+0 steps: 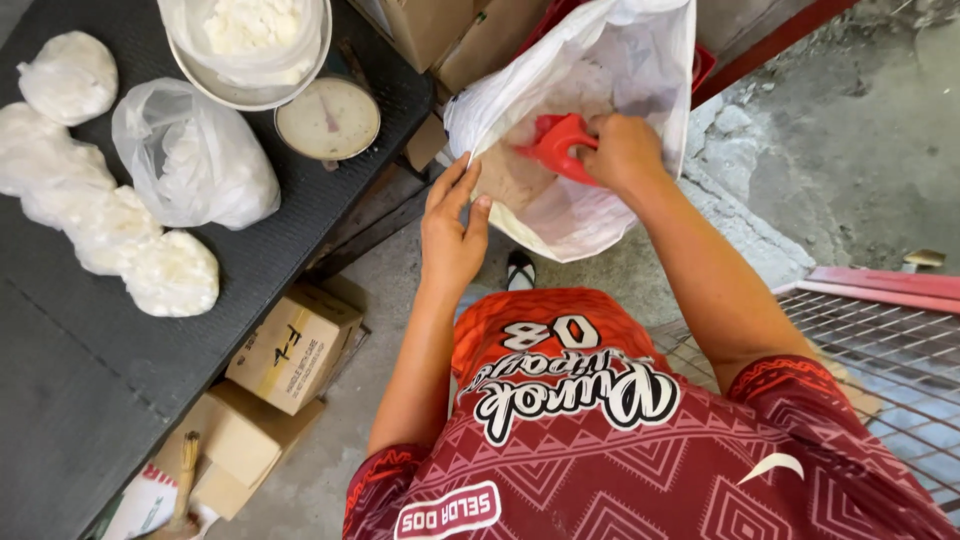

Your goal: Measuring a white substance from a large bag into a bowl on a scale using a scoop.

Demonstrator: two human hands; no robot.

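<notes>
red scoop (pixel 556 146) in r hand (pixel 624 150), inside white sack (pixel 610 60), l hand (pixel 452 228) on rim

A dark counter (pixel 90 400) fills the left of the frame. Cardboard boxes (pixel 295 345) are stacked beneath it on a grey concrete floor (pixel 860 130), lit by daylight. A red-framed wire grid (pixel 880 350) is seen at lower right.

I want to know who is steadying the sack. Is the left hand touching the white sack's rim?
Touching. The head view shows the left hand with its fingers laid on the near rim of the white sack, no gap visible, while the right hand holds the red scoop.
</notes>
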